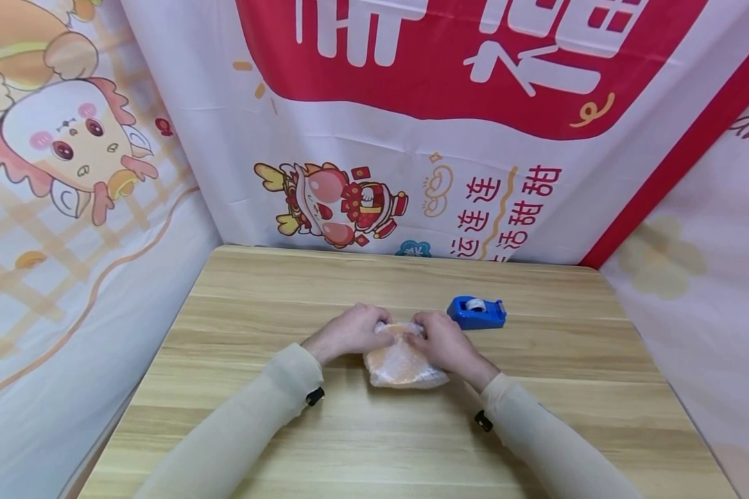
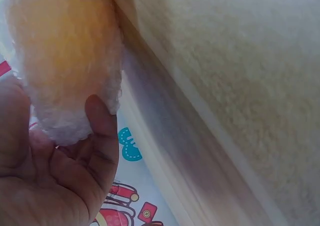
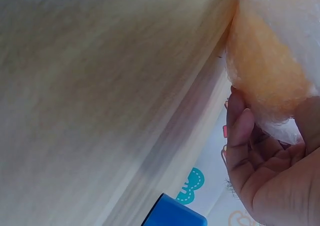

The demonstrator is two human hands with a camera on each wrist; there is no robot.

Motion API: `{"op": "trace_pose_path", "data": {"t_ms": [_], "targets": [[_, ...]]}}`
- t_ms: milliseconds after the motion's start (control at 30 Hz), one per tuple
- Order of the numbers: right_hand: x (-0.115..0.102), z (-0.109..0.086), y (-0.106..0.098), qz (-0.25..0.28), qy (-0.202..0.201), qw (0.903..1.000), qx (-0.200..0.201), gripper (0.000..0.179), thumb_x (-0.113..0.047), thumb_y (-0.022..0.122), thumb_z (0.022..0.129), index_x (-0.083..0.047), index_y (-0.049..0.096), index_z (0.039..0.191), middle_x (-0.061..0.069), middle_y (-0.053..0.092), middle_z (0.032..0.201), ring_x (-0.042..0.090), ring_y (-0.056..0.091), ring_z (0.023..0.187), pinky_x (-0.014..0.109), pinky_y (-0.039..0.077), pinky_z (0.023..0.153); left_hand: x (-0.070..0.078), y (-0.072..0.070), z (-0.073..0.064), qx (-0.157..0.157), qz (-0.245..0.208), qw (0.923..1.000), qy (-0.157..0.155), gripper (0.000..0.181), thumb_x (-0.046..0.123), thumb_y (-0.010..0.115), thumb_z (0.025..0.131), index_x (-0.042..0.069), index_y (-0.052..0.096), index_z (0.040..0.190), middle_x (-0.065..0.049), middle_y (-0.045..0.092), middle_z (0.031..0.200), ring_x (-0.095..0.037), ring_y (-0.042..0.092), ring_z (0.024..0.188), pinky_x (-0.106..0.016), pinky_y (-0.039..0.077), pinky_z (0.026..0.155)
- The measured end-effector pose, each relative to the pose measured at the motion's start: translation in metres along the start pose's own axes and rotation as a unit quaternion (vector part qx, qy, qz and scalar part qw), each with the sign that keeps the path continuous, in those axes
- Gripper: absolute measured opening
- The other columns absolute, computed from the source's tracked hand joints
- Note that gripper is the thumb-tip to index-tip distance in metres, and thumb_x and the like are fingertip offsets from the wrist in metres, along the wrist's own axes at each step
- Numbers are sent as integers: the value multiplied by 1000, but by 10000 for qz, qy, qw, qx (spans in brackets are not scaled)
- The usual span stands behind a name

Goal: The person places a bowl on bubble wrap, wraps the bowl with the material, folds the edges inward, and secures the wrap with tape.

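Observation:
A bundle of clear bubble wrap [image 1: 406, 367] around something orange is at the middle of the table, between both hands. My left hand [image 1: 354, 330] grips its far left edge, and my right hand [image 1: 447, 343] holds the far right side. In the left wrist view, curled fingers and thumb of the left hand [image 2: 60, 181] close on the end of the bubble wrap [image 2: 65, 55]. The right wrist view has the right hand [image 3: 275, 176] pinching the wrap's [image 3: 267, 60] lower end. The wrapped item's exact kind is hidden by the film.
A blue tape dispenser [image 1: 477, 315] with a roll in it stands just beyond the right hand; its corner [image 3: 175, 213] also shows in the right wrist view. The wood-grain table [image 1: 256, 298] meets a printed cloth backdrop [image 1: 225, 173] behind, with more cloth at both sides.

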State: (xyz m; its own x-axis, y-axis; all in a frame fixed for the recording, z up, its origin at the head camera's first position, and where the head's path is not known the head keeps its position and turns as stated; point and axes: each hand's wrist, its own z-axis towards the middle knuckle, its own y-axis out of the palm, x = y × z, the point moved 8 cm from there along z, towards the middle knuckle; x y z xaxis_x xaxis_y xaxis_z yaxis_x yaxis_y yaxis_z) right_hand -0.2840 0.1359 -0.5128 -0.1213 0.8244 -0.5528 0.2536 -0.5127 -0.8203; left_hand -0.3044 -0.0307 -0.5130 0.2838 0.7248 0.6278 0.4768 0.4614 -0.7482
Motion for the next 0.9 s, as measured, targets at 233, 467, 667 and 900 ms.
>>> {"op": "trace_pose_path", "data": {"t_ms": [233,467,667,900], "targets": [[0,1,3,200,10,9998,-9,17,-25,82,113,-10,84,120,3,81,103,15,68,83,27,57,71,4,0,4,211,389,9990,39,22,21,83,108,8,86,126,-8,84,114,-15,71,86,-26,60,70],[-1,2,0,468,2,9988,-146,25,-21,81,112,-4,82,131,7,83,111,15,70,85,28,63,73,6,-3,3,394,704,9967,-108,15,23,81,109,14,87,119,-1,81,104,-14,69,79,-27,56,67],[5,2,-5,850,23,9962,-193,32,-23,81,113,-6,78,141,12,85,130,22,81,113,44,74,101,10,-7,3,354,964,9947,-3,26,35,82,110,19,84,131,-2,85,118,-18,69,92,-35,59,81],[5,1,-13,1087,-81,9940,-67,32,-24,75,117,-5,76,144,15,84,139,33,81,131,51,71,112,7,-10,5,441,701,9966,40,19,26,84,111,11,87,121,-2,82,104,-15,69,83,-28,56,71]]}}
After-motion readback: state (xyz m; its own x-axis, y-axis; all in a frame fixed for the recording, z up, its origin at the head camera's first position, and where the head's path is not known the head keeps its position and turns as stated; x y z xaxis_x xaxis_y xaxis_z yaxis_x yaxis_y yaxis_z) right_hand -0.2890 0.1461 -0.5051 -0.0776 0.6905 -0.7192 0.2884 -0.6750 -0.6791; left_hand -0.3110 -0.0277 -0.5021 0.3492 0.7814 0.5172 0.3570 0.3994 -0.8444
